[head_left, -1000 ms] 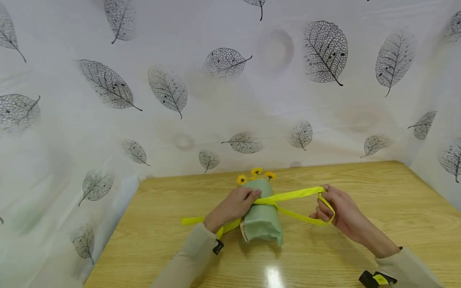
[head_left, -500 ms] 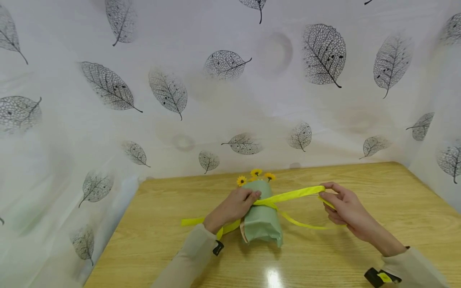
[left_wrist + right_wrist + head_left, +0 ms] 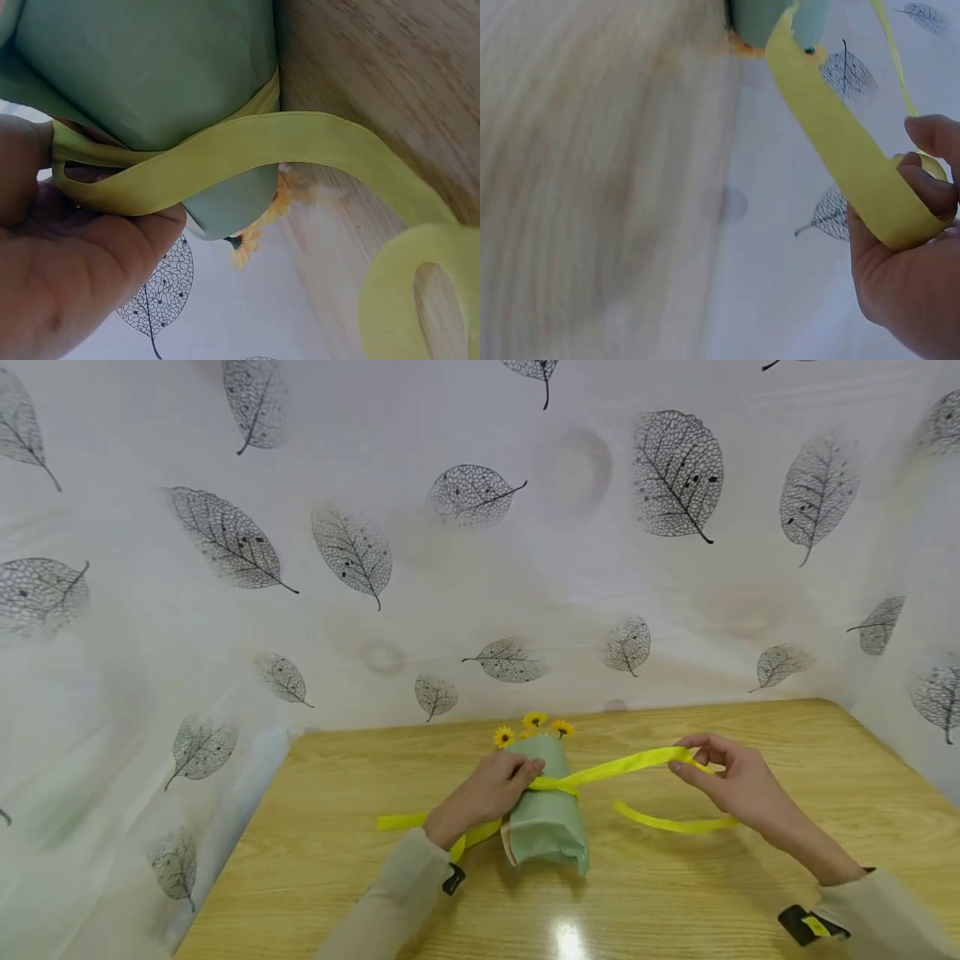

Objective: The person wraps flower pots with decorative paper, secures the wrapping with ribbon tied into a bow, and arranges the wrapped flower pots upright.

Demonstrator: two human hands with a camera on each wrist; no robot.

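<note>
A small bouquet in green wrapping paper [image 3: 546, 835] lies on the table, its yellow flowers [image 3: 535, 721] pointing away from me. Yellow ribbon [image 3: 618, 769] circles the wrapping. My left hand [image 3: 483, 795] rests against the bouquet's left side; in the left wrist view its thumb and fingers pinch a fold of ribbon [image 3: 225, 154] there. Off to the right, my right hand [image 3: 742, 787] pinches the ribbon between thumb and fingertips, holding it taut from the bouquet. A loose ribbon end hangs below that hand; in the right wrist view the ribbon strip [image 3: 832, 135] runs across its fingers.
The wooden table [image 3: 315, 893] carries the bouquet near its middle. Behind it hangs a pale curtain with a leaf print [image 3: 678, 472]. Another ribbon tail [image 3: 401, 822] lies to the left, past my left wrist.
My right hand has drawn slightly right, its fingers shifting from a loop to a pinch. The lower ribbon strand has come away from the bouquet as a free end. The left hand stays put.
</note>
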